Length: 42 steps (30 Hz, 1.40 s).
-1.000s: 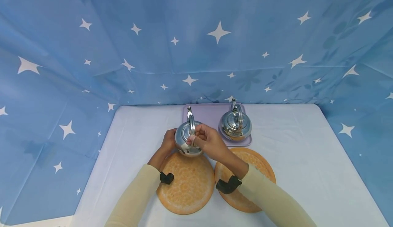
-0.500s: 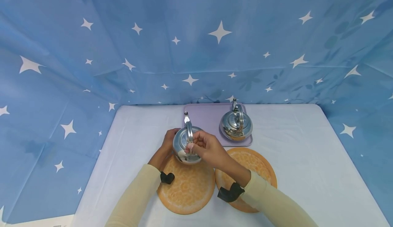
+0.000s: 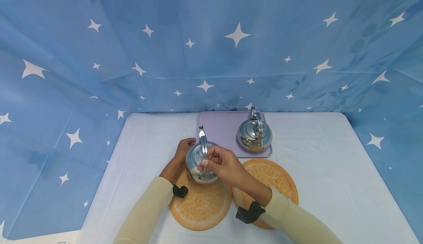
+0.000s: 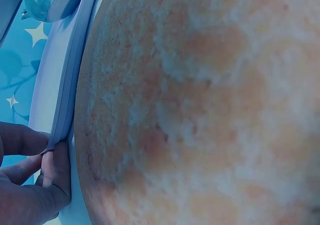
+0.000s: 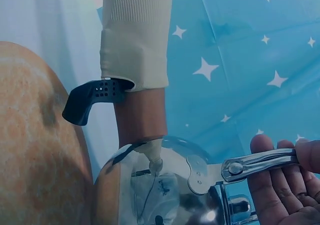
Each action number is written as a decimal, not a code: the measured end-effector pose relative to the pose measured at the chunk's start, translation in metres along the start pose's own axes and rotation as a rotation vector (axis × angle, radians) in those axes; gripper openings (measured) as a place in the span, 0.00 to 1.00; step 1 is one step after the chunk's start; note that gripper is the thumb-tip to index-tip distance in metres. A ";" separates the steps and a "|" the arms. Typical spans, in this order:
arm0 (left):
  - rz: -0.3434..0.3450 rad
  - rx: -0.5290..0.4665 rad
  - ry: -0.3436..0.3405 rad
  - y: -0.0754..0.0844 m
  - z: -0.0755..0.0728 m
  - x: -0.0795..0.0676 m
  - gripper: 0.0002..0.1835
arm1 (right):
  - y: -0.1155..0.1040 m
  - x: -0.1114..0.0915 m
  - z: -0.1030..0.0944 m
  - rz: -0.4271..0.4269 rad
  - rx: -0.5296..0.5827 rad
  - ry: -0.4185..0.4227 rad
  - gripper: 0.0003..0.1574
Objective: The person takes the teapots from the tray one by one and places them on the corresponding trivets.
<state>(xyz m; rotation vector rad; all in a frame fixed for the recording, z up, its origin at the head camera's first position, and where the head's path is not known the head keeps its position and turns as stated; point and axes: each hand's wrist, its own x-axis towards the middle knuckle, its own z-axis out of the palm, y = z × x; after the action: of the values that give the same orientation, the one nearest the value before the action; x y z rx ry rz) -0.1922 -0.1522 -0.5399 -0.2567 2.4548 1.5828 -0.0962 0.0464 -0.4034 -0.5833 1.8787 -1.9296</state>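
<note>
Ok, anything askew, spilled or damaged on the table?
Nothing stands out: no spill or damage shows. The right hand holds one kettle by its handle, the left hand pinches the purple tray, and the second kettle sits upright on that tray.

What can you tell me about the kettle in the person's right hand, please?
The kettle is shiny silver, apparently metal, and round, with a lid, arched handle and spout pointing away from the person. Gripped by its handle in the right hand, it looks roughly upright over the far part of the left round mat; contact there is unclear.
</note>
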 end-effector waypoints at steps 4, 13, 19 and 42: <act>-0.007 -0.025 0.003 -0.001 0.000 0.001 0.20 | 0.001 -0.001 0.001 0.012 -0.019 -0.004 0.09; 0.029 -0.042 0.006 0.001 0.000 -0.001 0.20 | 0.001 -0.005 0.006 0.010 -0.014 -0.024 0.10; 0.065 -0.069 0.000 0.002 -0.002 -0.005 0.19 | 0.003 -0.007 0.011 0.015 0.008 -0.035 0.08; 0.060 0.058 0.000 0.001 -0.004 -0.002 0.20 | 0.007 -0.017 0.020 0.029 0.020 -0.063 0.10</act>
<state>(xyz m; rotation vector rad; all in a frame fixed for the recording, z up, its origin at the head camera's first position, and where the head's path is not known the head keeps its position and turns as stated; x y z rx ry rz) -0.1904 -0.1548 -0.5366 -0.1755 2.5262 1.5319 -0.0707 0.0386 -0.4105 -0.6008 1.8173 -1.8874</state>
